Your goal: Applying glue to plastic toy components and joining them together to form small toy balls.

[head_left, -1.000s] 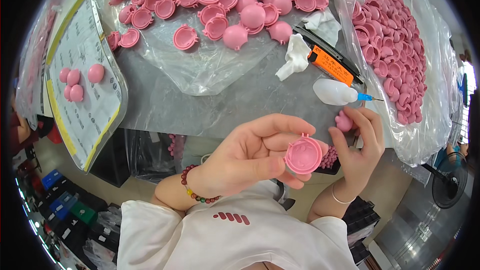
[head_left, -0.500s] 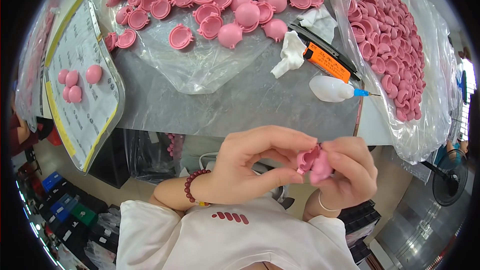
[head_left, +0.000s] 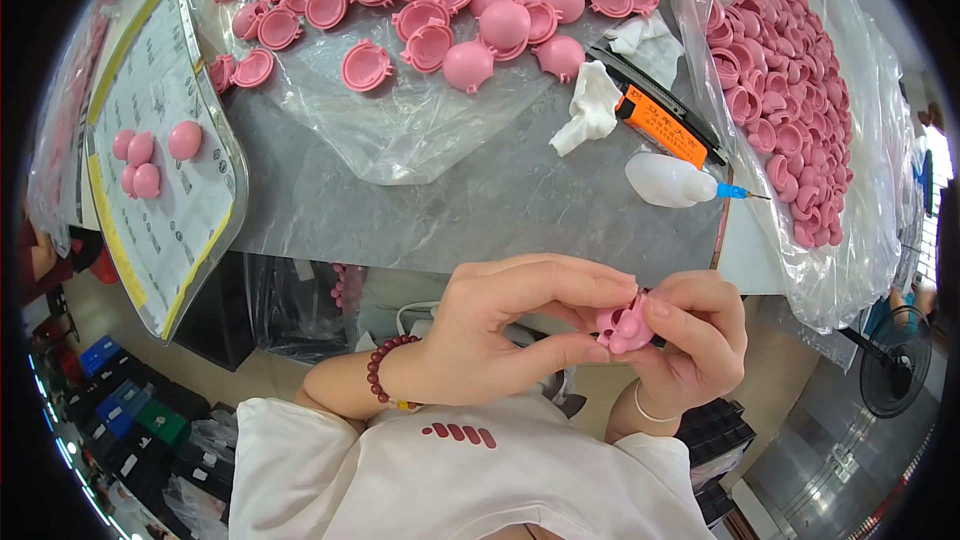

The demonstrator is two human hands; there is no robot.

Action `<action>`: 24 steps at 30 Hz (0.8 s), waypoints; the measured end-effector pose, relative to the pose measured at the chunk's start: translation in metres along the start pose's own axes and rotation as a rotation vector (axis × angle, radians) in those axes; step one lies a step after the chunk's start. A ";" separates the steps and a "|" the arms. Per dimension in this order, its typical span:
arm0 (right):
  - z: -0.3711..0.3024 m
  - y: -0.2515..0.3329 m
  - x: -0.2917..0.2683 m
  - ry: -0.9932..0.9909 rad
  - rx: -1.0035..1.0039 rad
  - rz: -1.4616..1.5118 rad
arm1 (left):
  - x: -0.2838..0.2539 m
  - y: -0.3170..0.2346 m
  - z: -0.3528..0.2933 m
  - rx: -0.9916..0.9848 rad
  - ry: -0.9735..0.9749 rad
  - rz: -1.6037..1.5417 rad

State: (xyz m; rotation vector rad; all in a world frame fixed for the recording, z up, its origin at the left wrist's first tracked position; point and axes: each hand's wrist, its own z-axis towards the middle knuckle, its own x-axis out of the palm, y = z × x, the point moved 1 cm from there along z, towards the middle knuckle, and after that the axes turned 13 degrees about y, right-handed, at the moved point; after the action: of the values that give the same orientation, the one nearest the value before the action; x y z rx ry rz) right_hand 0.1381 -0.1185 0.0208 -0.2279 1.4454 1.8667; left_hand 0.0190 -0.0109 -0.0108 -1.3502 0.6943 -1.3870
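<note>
Between my two hands, just off the near edge of the table, are small pink plastic shell pieces (head_left: 626, 328), pressed close against each other. My left hand (head_left: 520, 325) pinches the hollow piece from its left side with thumb and fingertips. My right hand (head_left: 693, 335) grips the rounded piece from the right, its fingers curled and covering part of it. Whether the pieces are joined cannot be made out. Past my hands on the table lies a white squeeze bottle (head_left: 670, 180) with a blue needle tip. An orange-handled utility knife (head_left: 662, 127) rests beyond it.
Many pink half shells (head_left: 428, 45) lie on a clear plastic sheet (head_left: 395, 145) at the back. A bag of smaller pink pieces (head_left: 790, 100) stands at right. Several finished-looking pink balls (head_left: 185, 140) sit on a tray (head_left: 190, 230) at left. Crumpled white tissue (head_left: 588, 108) lies beside the knife.
The pink pieces in my hands have come closer together and turned slightly, with my right hand shifting a little left. My view has moved slightly.
</note>
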 end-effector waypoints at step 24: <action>-0.018 -0.003 0.015 -0.018 -0.298 -0.261 | 0.000 -0.005 0.002 -0.030 -0.112 0.110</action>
State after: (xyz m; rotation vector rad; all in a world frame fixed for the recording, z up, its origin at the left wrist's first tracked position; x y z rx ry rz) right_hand 0.1241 -0.1272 0.0037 -0.5171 1.0629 1.8531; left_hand 0.0193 -0.0091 -0.0056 -1.3815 0.7059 -1.2089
